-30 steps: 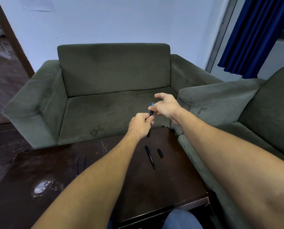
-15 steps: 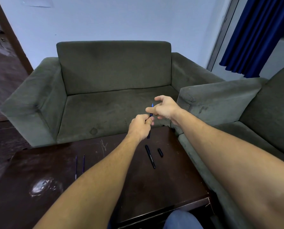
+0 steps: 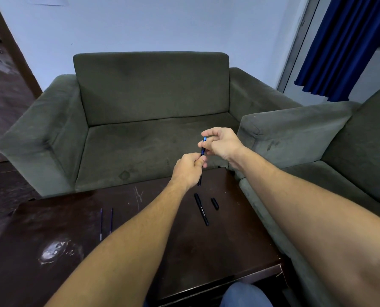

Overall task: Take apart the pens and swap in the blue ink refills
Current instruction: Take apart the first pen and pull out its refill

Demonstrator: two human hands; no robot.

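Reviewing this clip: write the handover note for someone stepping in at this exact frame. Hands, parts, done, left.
Left hand: closed around the lower barrel of a black pen with a blue upper end, held above the dark wooden table.
Right hand: fingertips pinching that pen's blue upper end.
On the table: a second long black pen, a short black cap piece beside it, and two thin blue ink refills lying side by side to the left.
Done: cannot tell beyond one cap lying off.
Left: both refills still need fitting.
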